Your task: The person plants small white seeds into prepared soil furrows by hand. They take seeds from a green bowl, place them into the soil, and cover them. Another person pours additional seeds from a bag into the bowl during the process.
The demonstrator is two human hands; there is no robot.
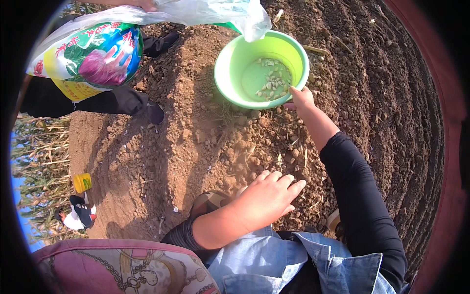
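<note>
A light green plastic basin [235,93] is tilted over the soil, with several pale garlic cloves [271,83] lying in its bottom. My right hand [299,98] grips the basin's near right rim. Over its far rim hangs the mouth of a clear plastic bag [255,22], part of a large printed sack [106,60] that another person holds at the top left. My left hand [273,191] is over the soil near my body, palm down with the fingers apart and nothing seen in it.
The other person's legs [121,101] stand on the ridged brown soil [191,121] at the left. Farther off, a person [77,217] bends beside a yellow bucket [82,182], near dry corn stalks [44,154]. Furrows [385,92] run along the right.
</note>
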